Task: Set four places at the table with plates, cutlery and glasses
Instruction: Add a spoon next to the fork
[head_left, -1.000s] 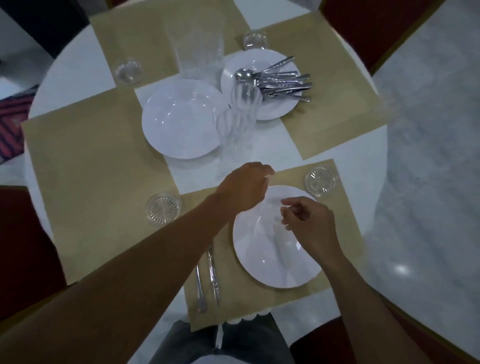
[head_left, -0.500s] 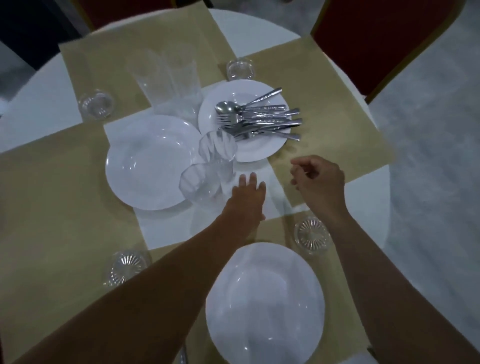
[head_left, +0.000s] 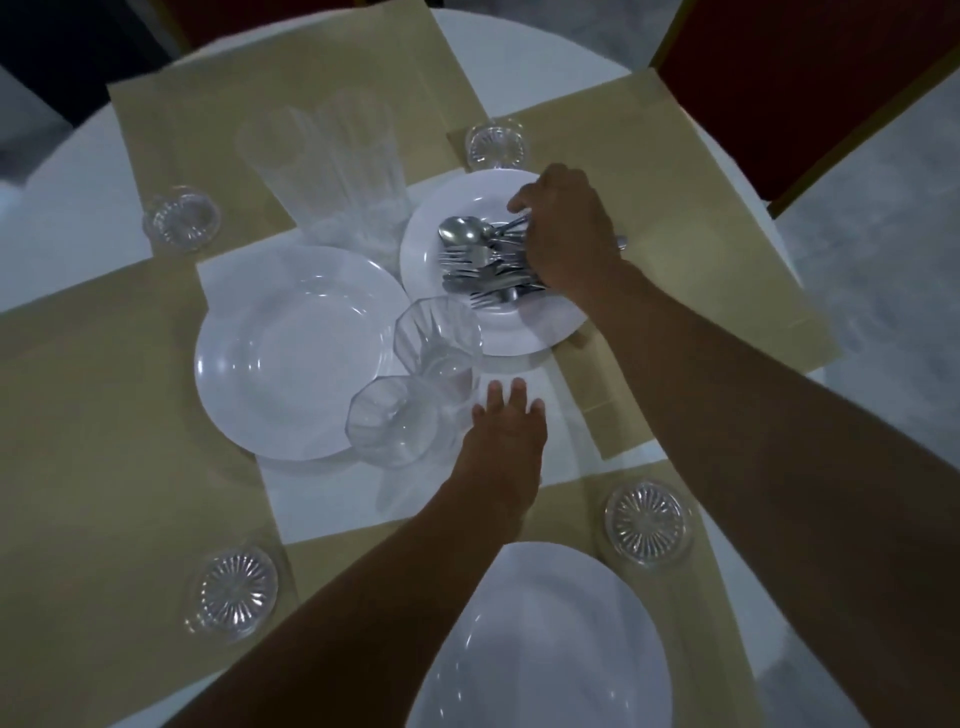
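Head view: in the upper middle of the frame, the right hand (head_left: 566, 234) curls its fingers (head_left: 519, 202) around the handles of shiny steel cutlery (head_left: 478, 260), spoons and forks heaped on a round white plate (head_left: 519, 332). In the centre, the left hand (head_left: 506, 431) lies flat on the white tabletop (head_left: 78, 208), fingers straight, just beside two clear faceted glasses (head_left: 436, 338). A second white plate (head_left: 291, 353) sits left of them among tan placemats (head_left: 104, 415). A third plate (head_left: 545, 639) lies at the bottom edge.
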